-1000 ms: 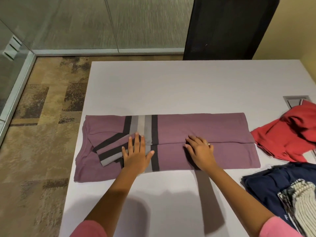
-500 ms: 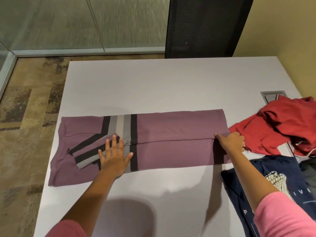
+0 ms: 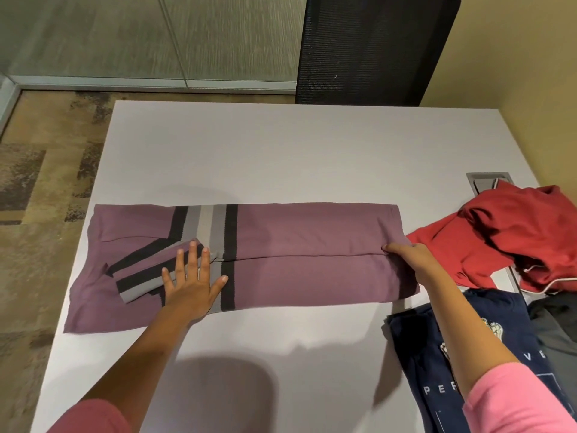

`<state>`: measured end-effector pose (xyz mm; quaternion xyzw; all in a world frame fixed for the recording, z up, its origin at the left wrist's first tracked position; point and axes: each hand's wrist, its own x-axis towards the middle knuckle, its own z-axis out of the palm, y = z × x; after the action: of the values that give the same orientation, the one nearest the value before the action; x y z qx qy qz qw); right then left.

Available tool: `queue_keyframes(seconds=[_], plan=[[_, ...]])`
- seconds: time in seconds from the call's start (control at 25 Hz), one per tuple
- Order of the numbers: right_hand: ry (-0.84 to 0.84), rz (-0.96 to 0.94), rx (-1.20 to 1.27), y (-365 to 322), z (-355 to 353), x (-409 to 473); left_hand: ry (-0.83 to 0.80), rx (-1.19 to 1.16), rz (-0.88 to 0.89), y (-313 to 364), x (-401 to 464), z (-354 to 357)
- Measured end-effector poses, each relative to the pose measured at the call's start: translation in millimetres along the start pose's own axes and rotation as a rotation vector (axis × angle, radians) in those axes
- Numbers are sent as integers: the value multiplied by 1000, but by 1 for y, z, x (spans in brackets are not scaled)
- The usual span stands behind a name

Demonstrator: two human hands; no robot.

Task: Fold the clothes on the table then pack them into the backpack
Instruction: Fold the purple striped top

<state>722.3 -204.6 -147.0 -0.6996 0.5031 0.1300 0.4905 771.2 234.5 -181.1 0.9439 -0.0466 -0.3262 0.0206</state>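
— Where's the shirt she's working on?

— The purple shirt (image 3: 312, 260) lies in a long band across the bench (image 3: 281, 151), stripes toward 9 o'clock; her left hand (image 3: 192, 284) is spread flat on the striped sleeve, fingers straight, pressing it down; her right hand (image 3: 409, 254) is at the 3 o'clock end, fingers curled on the hem right at the seam, pinching it as far as I can judge.

— So what might go wrong?

— If she lifts that end over to halve it, the two flaps meeting along the middle could gape apart, since only the flat hand pins them; the tucked sleeve could slide out too.

— Anything else?

— The red shirt (image 3: 515, 239) lies just beside her right hand, touching the purple edge; a careless sweep may drag it along; the navy shirt (image 3: 418, 354) at 5 o'clock sits under her forearm and might get rumpled; I see no backpack from here.
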Motion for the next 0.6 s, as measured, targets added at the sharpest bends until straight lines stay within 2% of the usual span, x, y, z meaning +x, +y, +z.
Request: queue_keyframes(seconds=[0.16,0.32,0.6], plan=[[-121,45,54,-14,-16,-5,-9,-11,7,0,-1,-1],[-77,109,132,-18,-16,-3,6,-19,13,-1,-3,-2],[-7,-277,-110,-41,13,-32,40,-37,18,-4,-1,3]])
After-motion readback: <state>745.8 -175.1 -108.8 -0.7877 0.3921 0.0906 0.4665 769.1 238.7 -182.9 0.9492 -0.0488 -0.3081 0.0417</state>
